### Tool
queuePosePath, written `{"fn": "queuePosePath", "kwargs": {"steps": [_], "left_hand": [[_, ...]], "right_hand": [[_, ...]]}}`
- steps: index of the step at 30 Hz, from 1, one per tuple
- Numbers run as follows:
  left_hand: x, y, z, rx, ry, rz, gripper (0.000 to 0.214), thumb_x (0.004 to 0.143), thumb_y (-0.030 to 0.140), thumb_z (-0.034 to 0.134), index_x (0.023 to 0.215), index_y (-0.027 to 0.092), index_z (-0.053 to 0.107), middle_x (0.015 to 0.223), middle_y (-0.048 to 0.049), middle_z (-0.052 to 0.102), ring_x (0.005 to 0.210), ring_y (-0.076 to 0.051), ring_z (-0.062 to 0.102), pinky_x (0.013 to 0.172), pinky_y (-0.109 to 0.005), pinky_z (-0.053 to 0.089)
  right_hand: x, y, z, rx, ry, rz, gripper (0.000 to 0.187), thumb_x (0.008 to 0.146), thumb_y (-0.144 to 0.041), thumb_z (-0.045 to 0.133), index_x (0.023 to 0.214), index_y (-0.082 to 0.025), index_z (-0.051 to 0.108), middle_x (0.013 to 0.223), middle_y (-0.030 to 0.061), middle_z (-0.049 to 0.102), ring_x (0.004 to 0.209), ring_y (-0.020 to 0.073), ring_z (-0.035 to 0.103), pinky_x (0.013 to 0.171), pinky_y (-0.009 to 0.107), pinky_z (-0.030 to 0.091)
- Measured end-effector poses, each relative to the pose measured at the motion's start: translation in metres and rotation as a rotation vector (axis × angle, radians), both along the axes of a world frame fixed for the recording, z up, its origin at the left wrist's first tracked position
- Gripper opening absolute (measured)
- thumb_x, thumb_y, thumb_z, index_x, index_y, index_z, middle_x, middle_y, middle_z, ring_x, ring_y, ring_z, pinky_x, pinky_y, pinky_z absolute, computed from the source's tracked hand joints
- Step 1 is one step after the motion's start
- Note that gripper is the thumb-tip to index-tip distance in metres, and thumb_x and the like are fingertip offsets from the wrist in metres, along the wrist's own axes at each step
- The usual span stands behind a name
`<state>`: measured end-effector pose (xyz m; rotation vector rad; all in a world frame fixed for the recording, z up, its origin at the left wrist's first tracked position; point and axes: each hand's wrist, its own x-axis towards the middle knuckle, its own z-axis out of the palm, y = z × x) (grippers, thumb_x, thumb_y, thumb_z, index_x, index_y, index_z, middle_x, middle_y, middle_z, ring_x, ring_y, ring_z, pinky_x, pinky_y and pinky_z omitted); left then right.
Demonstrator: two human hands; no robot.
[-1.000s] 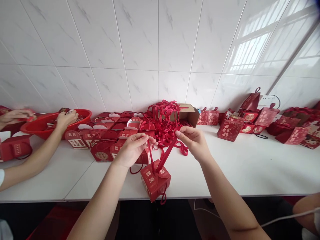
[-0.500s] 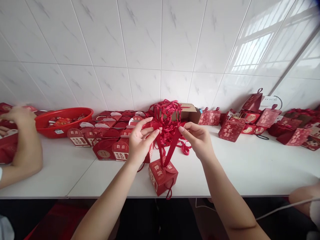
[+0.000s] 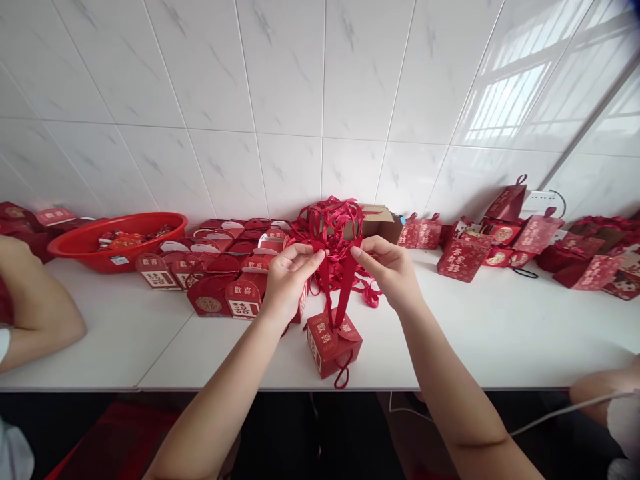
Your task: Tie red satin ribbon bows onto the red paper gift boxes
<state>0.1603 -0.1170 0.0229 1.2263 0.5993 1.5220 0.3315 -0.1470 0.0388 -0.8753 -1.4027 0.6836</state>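
A red gift box (image 3: pixel 334 343) with gold lettering sits near the front edge of the white table, a dark red cord loop hanging from its side. From its top rise two lengths of red ribbon (image 3: pixel 345 293), spread in a V. My left hand (image 3: pixel 290 280) pinches the end of one length between thumb and fingers. The other end is pinched in my right hand (image 3: pixel 393 270), at about the same height. Behind the ribbon lies a tangled heap of red ribbons (image 3: pixel 333 220), partly covered by my hands.
Rows of red gift boxes (image 3: pixel 225 290) stand left of my hands, beside a red basin (image 3: pixel 117 257) of small wrapped items. An open cardboard box (image 3: pixel 383 223) is behind the ribbons. More red boxes (image 3: pixel 463 257) stand at right. Another person's arm (image 3: pixel 43 307) rests at the left.
The gift box has shifted slightly right and back. My left hand's fingers have curled in, and both hands have drawn a little closer together. The other person's arm at left has lowered.
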Motion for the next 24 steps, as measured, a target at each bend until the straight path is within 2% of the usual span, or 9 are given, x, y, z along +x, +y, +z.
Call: {"fn": "queuePosePath", "kwargs": {"steps": [5, 8, 11, 13, 15, 17, 19, 21, 24], "left_hand": [[0.003, 0.000, 0.001, -0.007, -0.014, -0.013, 0.020, 0.067, 0.023, 0.080, 0.075, 0.016, 0.063, 0.077, 0.0023, 0.067, 0.075, -0.008, 0.062, 0.075, -0.020, 0.048], [0.006, 0.001, 0.005, -0.006, -0.012, -0.051, 0.020, 0.070, 0.024, 0.077, 0.077, 0.017, 0.060, 0.077, 0.0016, 0.066, 0.073, -0.009, 0.062, 0.074, -0.022, 0.049], [-0.001, 0.003, 0.008, -0.036, -0.015, -0.123, 0.022, 0.071, 0.026, 0.075, 0.077, 0.019, 0.055, 0.074, 0.0031, 0.063, 0.060, -0.008, 0.057, 0.062, -0.022, 0.048], [-0.017, 0.003, 0.003, -0.049, 0.060, -0.109, 0.021, 0.072, 0.027, 0.073, 0.078, 0.019, 0.054, 0.070, 0.0046, 0.059, 0.049, -0.005, 0.048, 0.050, -0.019, 0.041], [-0.038, 0.000, -0.011, -0.071, 0.233, -0.025, 0.019, 0.074, 0.029, 0.070, 0.082, 0.020, 0.056, 0.068, 0.0047, 0.057, 0.044, -0.004, 0.041, 0.043, -0.017, 0.032], [-0.061, -0.004, -0.034, -0.126, 0.436, 0.080, 0.022, 0.074, 0.033, 0.070, 0.087, 0.021, 0.058, 0.073, 0.0018, 0.060, 0.047, -0.006, 0.045, 0.044, -0.019, 0.034], [-0.076, -0.009, -0.060, -0.168, 0.613, 0.123, 0.025, 0.072, 0.037, 0.071, 0.088, 0.021, 0.061, 0.080, -0.0025, 0.064, 0.061, -0.013, 0.057, 0.056, -0.024, 0.044], [-0.080, -0.015, -0.083, -0.173, 0.729, 0.166, 0.027, 0.069, 0.040, 0.072, 0.086, 0.021, 0.063, 0.090, -0.0058, 0.066, 0.083, -0.021, 0.062, 0.074, -0.031, 0.048], [-0.069, -0.022, -0.106, -0.168, 0.754, 0.267, 0.027, 0.069, 0.043, 0.071, 0.085, 0.022, 0.063, 0.098, -0.0063, 0.064, 0.103, -0.026, 0.055, 0.093, -0.036, 0.041]], "right_hand": [[-0.002, 0.001, 0.001, 0.017, -0.004, -0.009, 0.022, 0.078, -0.036, 0.069, 0.072, -0.017, 0.061, 0.071, -0.0006, 0.051, 0.063, 0.0097, 0.044, 0.056, 0.024, 0.033], [-0.002, 0.003, 0.001, -0.005, 0.029, 0.034, 0.024, 0.080, -0.039, 0.067, 0.073, -0.017, 0.059, 0.068, -0.0011, 0.051, 0.060, 0.0094, 0.045, 0.055, 0.024, 0.035], [0.008, 0.002, -0.005, -0.052, 0.108, 0.096, 0.027, 0.082, -0.044, 0.064, 0.076, -0.019, 0.054, 0.067, -0.0018, 0.054, 0.058, 0.0102, 0.050, 0.055, 0.025, 0.040], [0.022, -0.001, -0.016, -0.073, 0.123, 0.079, 0.028, 0.083, -0.046, 0.062, 0.078, -0.020, 0.051, 0.066, -0.0025, 0.055, 0.057, 0.0112, 0.053, 0.056, 0.026, 0.043], [0.041, -0.008, -0.034, -0.100, 0.038, -0.018, 0.029, 0.084, -0.048, 0.059, 0.078, -0.021, 0.050, 0.061, -0.0033, 0.053, 0.054, 0.0115, 0.052, 0.054, 0.026, 0.043], [0.061, -0.016, -0.055, -0.175, -0.152, -0.154, 0.030, 0.086, -0.050, 0.056, 0.081, -0.020, 0.053, 0.058, -0.0028, 0.052, 0.052, 0.0117, 0.050, 0.052, 0.026, 0.042], [0.074, -0.021, -0.077, -0.315, -0.386, -0.228, 0.032, 0.085, -0.051, 0.055, 0.092, -0.020, 0.058, 0.062, -0.0008, 0.056, 0.054, 0.0138, 0.052, 0.053, 0.028, 0.042], [0.078, -0.021, -0.093, -0.393, -0.562, -0.260, 0.037, 0.085, -0.052, 0.055, 0.103, -0.021, 0.059, 0.077, 0.0043, 0.063, 0.067, 0.0181, 0.058, 0.061, 0.032, 0.046], [0.066, -0.014, -0.107, -0.385, -0.596, -0.191, 0.040, 0.086, -0.052, 0.053, 0.108, -0.019, 0.059, 0.104, 0.0114, 0.064, 0.095, 0.0245, 0.060, 0.080, 0.040, 0.047]]}}
